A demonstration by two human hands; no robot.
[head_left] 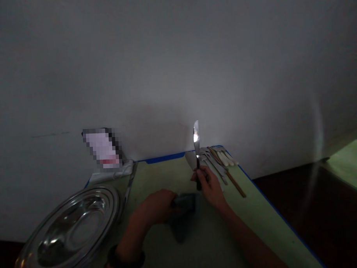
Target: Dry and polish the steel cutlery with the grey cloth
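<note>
Upright in my right hand [208, 183] is a table knife [196, 139], its shiny blade pointing up and its dark handle between my fingers and thumb. My left hand [160, 205] is closed on a dark cloth [183, 216], which hangs down below the fingers and is blurred. The cloth is just left of and below the knife handle, apart from the blade. Behind my right hand lies a group of cutlery [214, 164] with metal pieces and white-handled ones. Brown chopsticks [236, 183] lie beside them.
A large shiny metal basin [111, 208] stands at the table's left. A long metal utensil [128, 190] lies beside it. Behind are a pixelated phone-like object [103, 148] and a white folded item [112, 174]. The green table [159, 173] meets a grey wall; another table [351, 163] is far right.
</note>
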